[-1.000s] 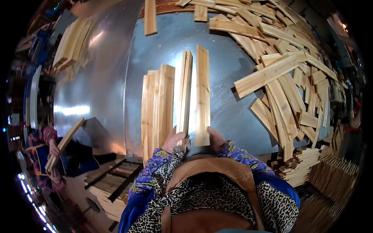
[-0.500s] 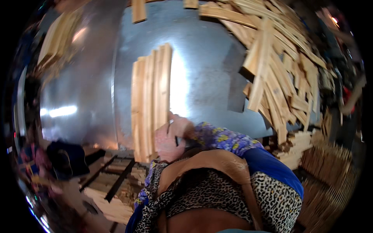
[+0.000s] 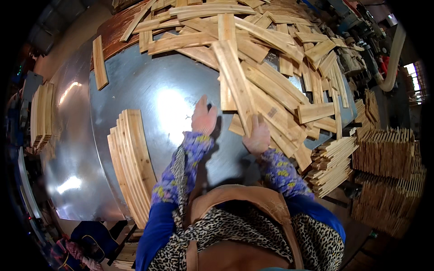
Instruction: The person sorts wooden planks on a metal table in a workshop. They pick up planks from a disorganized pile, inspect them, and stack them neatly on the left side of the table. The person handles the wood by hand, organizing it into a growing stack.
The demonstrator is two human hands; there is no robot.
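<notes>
My left hand [image 3: 204, 116] hovers above the metal tabletop [image 3: 149, 86], fingers apart and holding nothing. At the near end of a long wooden board [image 3: 235, 81], my right hand [image 3: 258, 135] has its fingers closed on the wood. That board lies slanted on top of a loose heap of similar boards [image 3: 275, 113]; its far end rests across other pieces. To the left of my left arm, a neat row of boards [image 3: 131, 158] sits side by side on the metal.
One single board [image 3: 100, 63] lies at the far left of the table. A further bundle [image 3: 41, 115] is by the left edge. Stacked boards [image 3: 334, 162] stand at the right, beside tall piles [image 3: 384, 156]. A pale hose [image 3: 393, 58] hangs near machinery at the far right.
My hands have come away from the row of boards and moved right and forward. My right hand now grips a board on the heap. The view has swung to the right.
</notes>
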